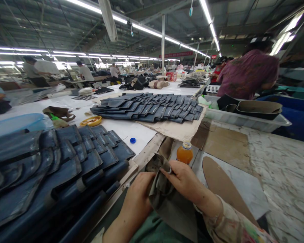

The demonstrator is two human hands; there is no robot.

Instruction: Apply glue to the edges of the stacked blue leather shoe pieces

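A crumpled grey-brown piece of fabric is held up between my two hands over my lap. My left hand is closed on its left side. My right hand pinches the bunched upper edge, thumb and fingers together. Just beyond my right hand stands an open bottle of orange liquid. A flat brown oval piece lies to the right of that hand. On the left, overlapping dark blue pieces with glue-smeared edges cover the near table.
More overlapping blue pieces lie on a pale board ahead. A blue cap and a yellow ring-shaped roll sit on the white table. A translucent bin with rolled material stands at right. A person in a purple shirt is beyond it.
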